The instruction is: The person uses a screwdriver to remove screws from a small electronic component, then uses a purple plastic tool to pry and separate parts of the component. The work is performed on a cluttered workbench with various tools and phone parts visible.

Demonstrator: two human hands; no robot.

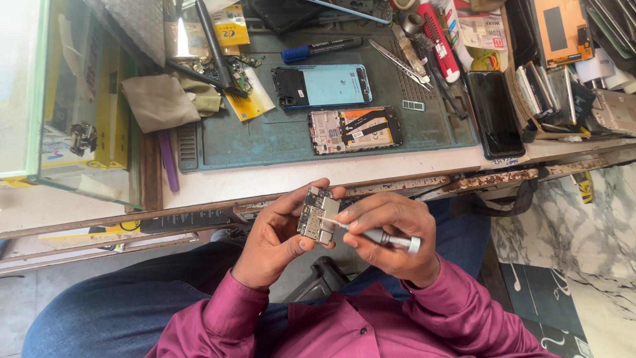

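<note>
My left hand grips a small phone circuit board over my lap, below the bench edge. My right hand holds a thin grey screwdriver with its tip pressed against the board. On the teal work mat above lie a light blue phone back cover and an opened phone frame with orange ribbon cables showing. Both sleeves are magenta.
A glass case stands at the left. A beige cloth, a blue marker, tweezers, a black phone and stacked phone parts crowd the bench. A purple pry tool lies by the mat.
</note>
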